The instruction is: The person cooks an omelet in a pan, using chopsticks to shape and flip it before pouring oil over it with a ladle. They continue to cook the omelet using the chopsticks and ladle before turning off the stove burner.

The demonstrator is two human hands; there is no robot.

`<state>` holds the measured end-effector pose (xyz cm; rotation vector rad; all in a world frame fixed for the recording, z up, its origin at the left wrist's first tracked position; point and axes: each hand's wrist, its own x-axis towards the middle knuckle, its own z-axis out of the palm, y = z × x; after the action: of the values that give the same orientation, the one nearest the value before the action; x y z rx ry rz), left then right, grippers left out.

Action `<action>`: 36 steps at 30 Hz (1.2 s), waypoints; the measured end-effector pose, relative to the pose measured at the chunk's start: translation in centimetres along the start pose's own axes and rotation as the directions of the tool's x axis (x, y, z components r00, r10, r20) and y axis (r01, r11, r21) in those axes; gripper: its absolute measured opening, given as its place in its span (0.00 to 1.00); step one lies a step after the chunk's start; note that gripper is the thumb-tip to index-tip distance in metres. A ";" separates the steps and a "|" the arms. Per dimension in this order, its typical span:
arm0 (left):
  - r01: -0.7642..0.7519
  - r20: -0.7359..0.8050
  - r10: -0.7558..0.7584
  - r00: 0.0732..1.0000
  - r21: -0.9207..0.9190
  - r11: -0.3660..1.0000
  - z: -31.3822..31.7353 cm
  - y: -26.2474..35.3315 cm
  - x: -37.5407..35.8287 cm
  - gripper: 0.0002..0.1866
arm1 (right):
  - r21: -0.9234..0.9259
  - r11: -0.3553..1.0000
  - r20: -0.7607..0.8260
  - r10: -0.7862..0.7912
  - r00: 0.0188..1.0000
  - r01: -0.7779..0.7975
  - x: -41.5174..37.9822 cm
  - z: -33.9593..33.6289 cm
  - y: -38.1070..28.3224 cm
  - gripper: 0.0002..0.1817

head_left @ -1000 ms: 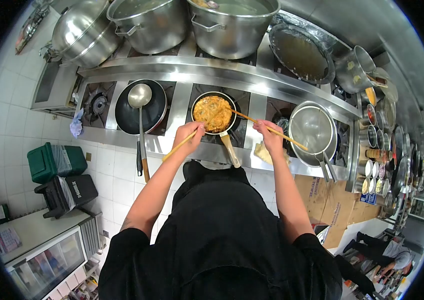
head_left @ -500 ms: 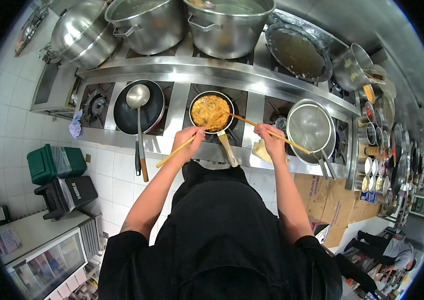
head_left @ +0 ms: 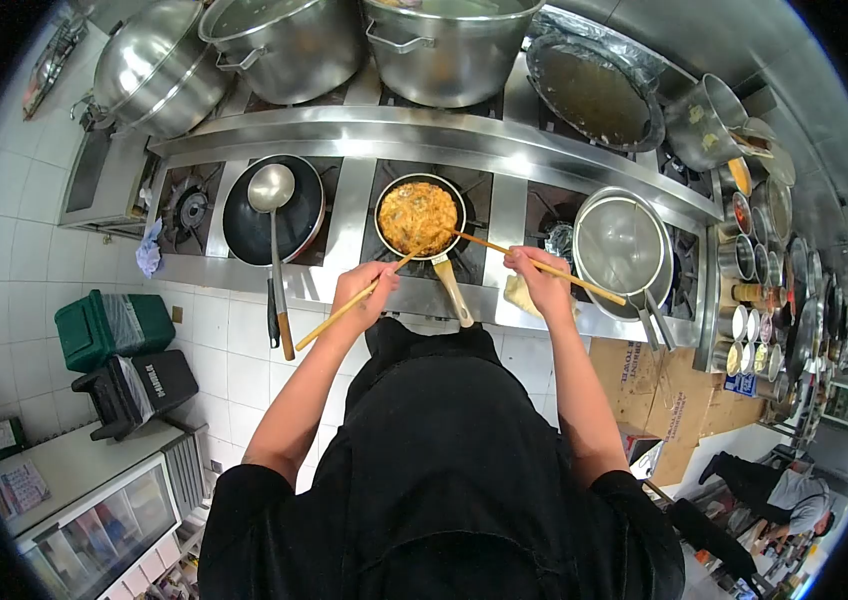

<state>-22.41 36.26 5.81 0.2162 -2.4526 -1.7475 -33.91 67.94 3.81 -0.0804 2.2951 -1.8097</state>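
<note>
A round, golden-brown omelette-like food (head_left: 418,215) fills most of a small frying pan (head_left: 444,262) on the middle burner. The pan's pale handle (head_left: 454,294) points toward me. My left hand (head_left: 365,290) is closed around one long wooden chopstick (head_left: 329,322), whose tip reaches the near edge of the food. A second chopstick (head_left: 490,245) is gripped in my right hand (head_left: 539,278), its tip at the food's right edge. Under my right hand a folded pale cloth (head_left: 520,294) lies on the stove's front edge.
Left on the stove, a black wok (head_left: 248,228) holds a steel ladle (head_left: 272,188), handles jutting toward me. On the right sits a large strainer (head_left: 616,250). Big stockpots (head_left: 452,62) line the raised back shelf. Seasoning containers (head_left: 737,258) stand far right; another person (head_left: 774,497) is beyond.
Both chopstick tips have shifted slightly along the food's near and right edges. My left hand has moved a little left and down. The food appears slightly turned or reshaped in the pan.
</note>
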 end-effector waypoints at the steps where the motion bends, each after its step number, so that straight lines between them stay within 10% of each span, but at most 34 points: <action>1: 0.002 0.000 -0.002 1.000 0.000 1.000 0.0 -0.7 0.0 0.14 | 0.042 0.999 0.014 0.000 1.000 -0.001 -0.1 0.1 -0.5 0.13; 36: 0.042 0.010 -0.043 0.999 0.096 0.994 -3.2 -2.8 0.1 0.15 | 0.103 0.994 0.119 0.031 0.992 -0.044 2.6 1.3 1.0 0.14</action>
<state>-21.77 32.41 4.18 0.2699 -2.5620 -1.6532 -36.07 66.51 2.22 -0.1226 2.1043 -1.8519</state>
